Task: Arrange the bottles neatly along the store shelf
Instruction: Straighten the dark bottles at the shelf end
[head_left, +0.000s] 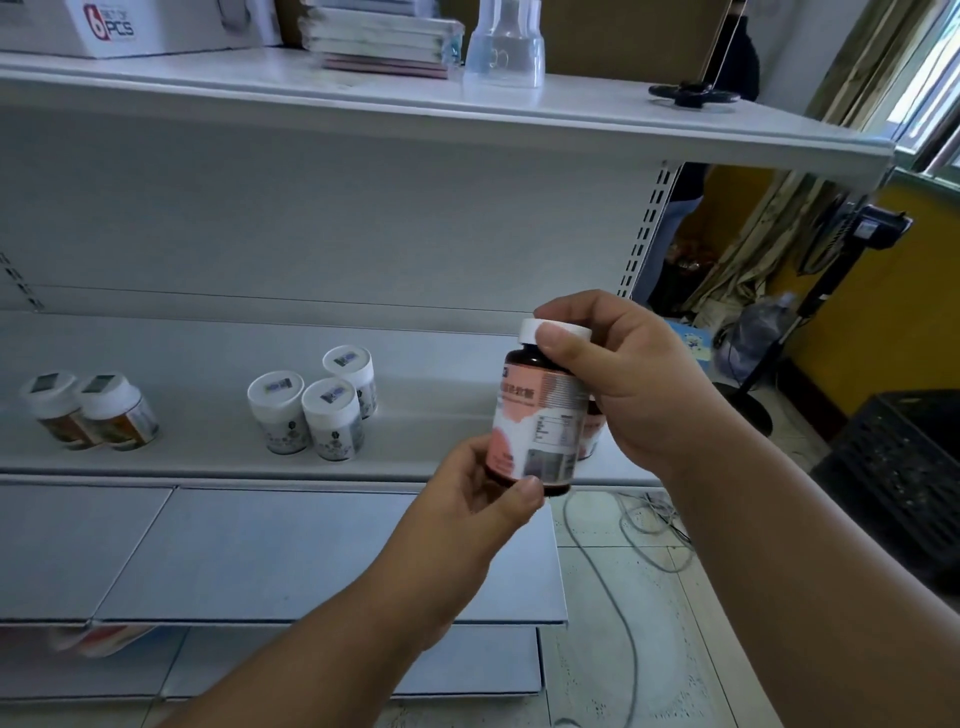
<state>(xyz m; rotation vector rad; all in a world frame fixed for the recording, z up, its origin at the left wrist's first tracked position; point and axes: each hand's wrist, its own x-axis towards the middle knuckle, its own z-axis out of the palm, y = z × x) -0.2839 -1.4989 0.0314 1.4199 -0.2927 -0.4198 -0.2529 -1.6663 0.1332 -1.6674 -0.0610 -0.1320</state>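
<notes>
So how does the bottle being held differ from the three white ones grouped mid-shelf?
The held bottle is dark with a pink label, and both hands grip it in the air; the three white bottles are pale-bodied and stand on the shelf. The held one looks taller. All have white caps.

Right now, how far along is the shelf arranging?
Partly done. Two orange-label bottles stand side by side at the left of the middle shelf; three white canisters sit clustered, not in a line. Both hands, left and right, hold a pink-label bottle in front of the shelf, not yet placed.
</notes>
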